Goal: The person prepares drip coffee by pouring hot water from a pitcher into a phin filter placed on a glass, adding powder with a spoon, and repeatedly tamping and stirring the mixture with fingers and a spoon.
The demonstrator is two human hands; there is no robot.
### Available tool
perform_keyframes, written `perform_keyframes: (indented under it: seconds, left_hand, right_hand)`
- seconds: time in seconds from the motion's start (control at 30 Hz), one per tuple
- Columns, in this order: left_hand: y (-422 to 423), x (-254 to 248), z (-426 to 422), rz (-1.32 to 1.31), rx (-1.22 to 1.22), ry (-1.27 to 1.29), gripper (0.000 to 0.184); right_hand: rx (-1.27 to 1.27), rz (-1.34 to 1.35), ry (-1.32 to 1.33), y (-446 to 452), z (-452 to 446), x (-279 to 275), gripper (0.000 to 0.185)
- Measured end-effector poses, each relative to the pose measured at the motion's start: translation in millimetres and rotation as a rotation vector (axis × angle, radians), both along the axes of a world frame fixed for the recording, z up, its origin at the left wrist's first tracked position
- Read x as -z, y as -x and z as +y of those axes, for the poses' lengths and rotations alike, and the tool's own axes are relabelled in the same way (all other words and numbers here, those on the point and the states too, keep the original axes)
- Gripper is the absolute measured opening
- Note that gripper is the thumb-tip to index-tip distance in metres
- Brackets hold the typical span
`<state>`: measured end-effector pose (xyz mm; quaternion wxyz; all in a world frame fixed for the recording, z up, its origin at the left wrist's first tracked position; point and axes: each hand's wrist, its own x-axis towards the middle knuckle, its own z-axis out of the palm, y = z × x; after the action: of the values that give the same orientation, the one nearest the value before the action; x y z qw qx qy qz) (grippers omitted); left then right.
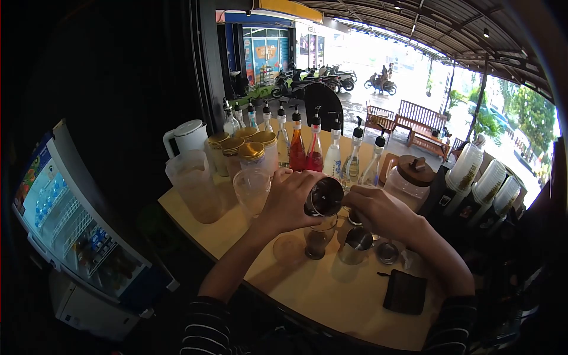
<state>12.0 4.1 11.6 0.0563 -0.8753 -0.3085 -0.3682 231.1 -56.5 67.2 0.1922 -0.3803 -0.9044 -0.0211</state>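
Observation:
My left hand grips a dark metal cup, tilted so that its mouth faces me. Under the metal cup a clear drinking glass stands on the table. My right hand is closed just to the right of the metal cup, its fingers curled downward; what they hold is hidden. Beneath that hand stands a shiny metal tin. A small round metal piece lies to the tin's right.
Several pump bottles line the table's far side, beside gold-lidded jars. Clear pitchers and a white kettle stand left. A wooden-lidded jar, stacked cups and a black pouch are right.

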Motion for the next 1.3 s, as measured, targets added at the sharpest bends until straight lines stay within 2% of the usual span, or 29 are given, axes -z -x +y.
perform_keyframes:
  seconds: [0.1,0.17,0.37,0.6,0.67,0.77,0.9,1.1,1.3]
  left_hand:
    - [-2.2,-2.6,-2.7,0.031,-0.028,-0.013,0.08]
    - [-2.7,-2.5,-3.6,0.05,-0.05,-0.037,0.08]
    - [-3.9,1.0,-4.1,0.055,-0.108,-0.116,0.082]
    - [-8.0,4.5,-6.0,0.025,-0.087,-0.118,0.082]
    - [-7.8,6.3,-6.7,0.015,-0.096,-0.152,0.083]
    - [-8.5,6.9,-7.4,0.009,-0.089,-0.123,0.083]
    - [-7.3,11.2,-7.3,-0.002,-0.069,-0.121,0.083]
    - [-9.9,16.5,-6.5,0.015,-0.102,-0.204,0.083]
    - [-5.3,17.5,-1.9,-0.062,-0.069,-0.087,0.081]
  right_hand:
    - [-0.075,-0.014,0.021,-0.2,-1.2,-1.2,0.023]
    - [0.007,0.049,-0.067,-2.5,0.7,0.4,0.022]
    - [-0.049,0.084,-0.239,-4.6,-12.2,-0.1,0.023]
    - [0.0,0.139,-0.11,-4.9,-8.9,17.2,0.023]
    - [0.029,0.283,-0.084,-4.5,-9.6,13.0,0.02]
    - [-0.025,0.229,-0.003,-4.5,-7.4,23.4,0.019]
    - [0.03,0.312,-0.148,0.4,-7.0,26.2,0.012]
    - [0.056,0.387,0.072,10.5,-14.9,28.3,0.012]
    - [0.136,0.715,0.306,-4.2,-7.9,31.7,0.015]
